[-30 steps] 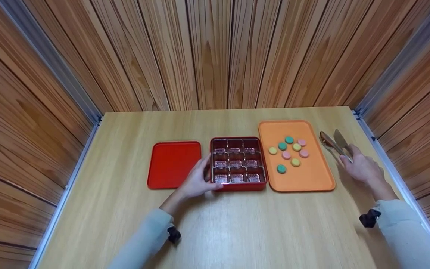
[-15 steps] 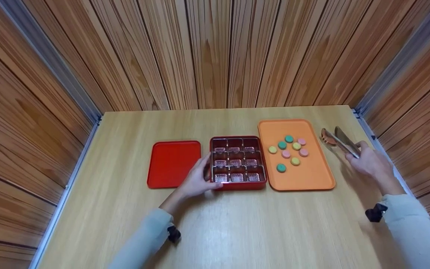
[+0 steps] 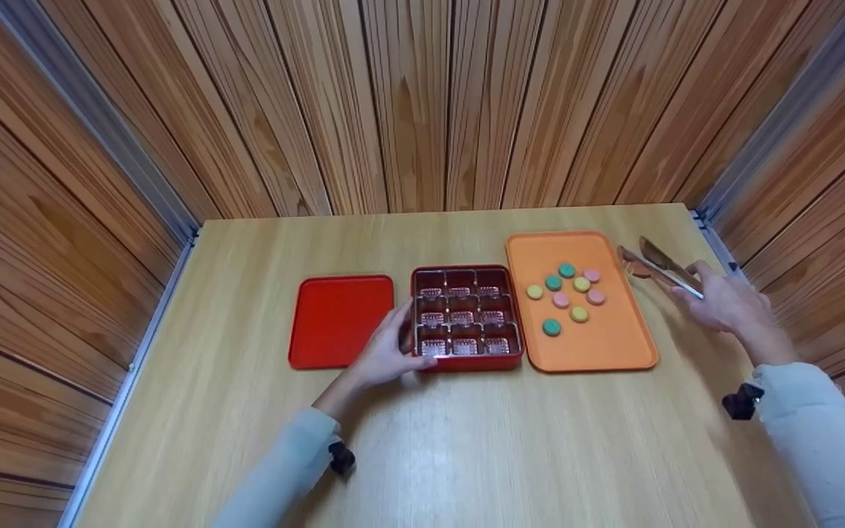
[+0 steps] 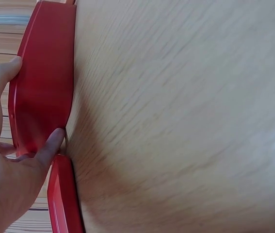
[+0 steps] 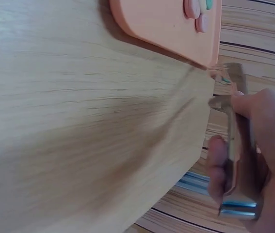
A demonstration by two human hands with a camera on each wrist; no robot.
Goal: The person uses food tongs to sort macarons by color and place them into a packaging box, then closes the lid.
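In the head view my left hand [image 3: 386, 356] holds the near-left corner of a red box [image 3: 474, 364], thumb along its front side and fingers at its left side. A clear insert with several square compartments lines the box, all of them empty. My right hand [image 3: 727, 301] grips metal serving tongs [image 5: 241, 145], their two arms spread apart and nothing between the tips. The tongs are raised above the table, pointing to the far left, with their tips beside an orange tray [image 3: 591, 353]. Several small green, yellow and pink macarons [image 3: 551, 327] lie scattered on that tray.
A flat red lid [image 3: 342, 323] lies left of the box, close to my left hand. The tray stands right against the box's right side. Wood-panelled walls [image 3: 408, 110] enclose the table [image 3: 466, 440] at the back and both sides.
The right hand has lifted the tongs off the table at the right and brought them slightly left, toward the tray's far-right side. The left hand stays at the box.
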